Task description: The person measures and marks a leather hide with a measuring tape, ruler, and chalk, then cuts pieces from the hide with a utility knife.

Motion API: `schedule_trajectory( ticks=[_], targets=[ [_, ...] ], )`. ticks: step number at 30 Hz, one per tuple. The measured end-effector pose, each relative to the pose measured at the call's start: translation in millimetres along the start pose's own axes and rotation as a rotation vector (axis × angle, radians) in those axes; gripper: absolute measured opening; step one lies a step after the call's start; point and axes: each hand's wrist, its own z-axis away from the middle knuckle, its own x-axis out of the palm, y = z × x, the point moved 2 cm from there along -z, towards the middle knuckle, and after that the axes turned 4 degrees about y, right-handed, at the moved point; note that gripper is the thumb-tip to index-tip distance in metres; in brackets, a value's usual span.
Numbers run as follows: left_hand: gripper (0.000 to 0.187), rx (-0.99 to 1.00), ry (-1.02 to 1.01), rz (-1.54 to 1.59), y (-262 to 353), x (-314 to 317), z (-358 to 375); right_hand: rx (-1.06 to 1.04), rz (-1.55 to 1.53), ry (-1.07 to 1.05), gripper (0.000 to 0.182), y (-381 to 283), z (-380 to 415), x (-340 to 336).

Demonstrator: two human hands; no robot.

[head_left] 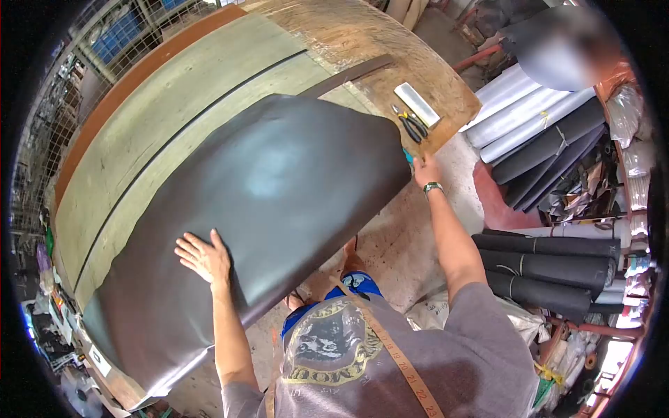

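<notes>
A large dark brown sheet of leather or leather-like material (279, 188) is spread over the table and hangs past its near edge. My left hand (205, 258) lies flat on the sheet's left part, fingers spread. At the right corner of the sheet, my right hand (426, 171) is closed around a small teal-handled tool (408, 157); its working end is hidden at the sheet's edge. Just beyond that hand are pliers (416, 129) with black and yellow handles. A whitish rectangular block (417, 103) rests beside them.
A dark flat strip (355, 72) lies on the wooden tabletop (348, 31), partly under the sheet. Dark rolls (550, 268) and silvery rolls (512, 104) are stacked at the right. A wire mesh rack (90, 63) stands behind the table. A measuring tape (397, 355) hangs over my shirt.
</notes>
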Motion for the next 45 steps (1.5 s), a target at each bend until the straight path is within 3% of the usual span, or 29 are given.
schedule_trajectory(
  ticks=[2, 5, 6, 9, 12, 15, 22, 25, 32, 35, 39, 43, 45],
  targets=[
    [0.085, -0.016, 0.008, 0.014, 54.1, 7.3, 0.9, -0.122, 0.056, -0.066, 0.046, 6.9, -18.4, 8.7],
    [0.086, -0.091, -0.016, 0.038, 118.2, 1.9, 7.1, -0.229, -0.108, -0.174, 0.047, 0.1, -20.2, -18.2],
    [0.086, -0.097, -0.039, 0.013, 128.8, -1.6, 4.5, -0.285, -0.126, -0.111, 0.046, -2.1, -17.4, -23.6],
    [0.084, -0.083, 0.008, 0.025, 132.6, -1.1, 3.9, -0.296, -0.214, -0.143, 0.042, -17.0, -20.2, -42.6],
    [0.083, -0.093, 0.015, 0.022, 130.3, 1.2, 4.8, -0.442, -0.229, -0.144, 0.041, -27.7, -30.4, -51.1],
    [0.083, -0.095, 0.028, 0.027, 132.0, 1.5, 3.5, -0.466, -0.302, -0.19, 0.029, -32.5, -28.5, -51.2],
    [0.082, -0.108, 0.037, 0.053, 129.9, 2.6, 1.8, -0.357, -0.328, -0.18, 0.016, -18.0, -49.4, -36.6],
    [0.082, -0.102, 0.048, 0.062, 133.0, -0.6, 2.3, -0.409, -0.407, -0.186, 0.018, -13.9, -48.5, -36.6],
    [0.08, -0.086, 0.095, 0.069, 129.4, 2.0, 2.0, -0.177, -0.372, -0.496, 0.018, 0.1, -55.2, -38.0],
    [0.079, -0.088, 0.104, 0.076, 129.0, 3.3, 0.6, -0.224, -0.46, -0.456, 0.02, 3.6, -68.3, -56.0],
    [0.078, -0.089, 0.069, 0.049, 131.3, 3.1, 1.5, -0.023, -0.388, -0.188, 0.032, 44.3, -150.1, -69.7],
    [0.078, -0.09, 0.024, 0.008, 129.1, 4.6, 1.8, -0.029, -0.207, -0.134, 0.032, 127.9, -230.1, -11.8],
    [0.082, -0.098, -0.016, -0.043, 131.8, 1.9, 1.6, -0.074, -0.115, -0.149, 0.032, 125.6, -252.4, 4.7]
  ],
)
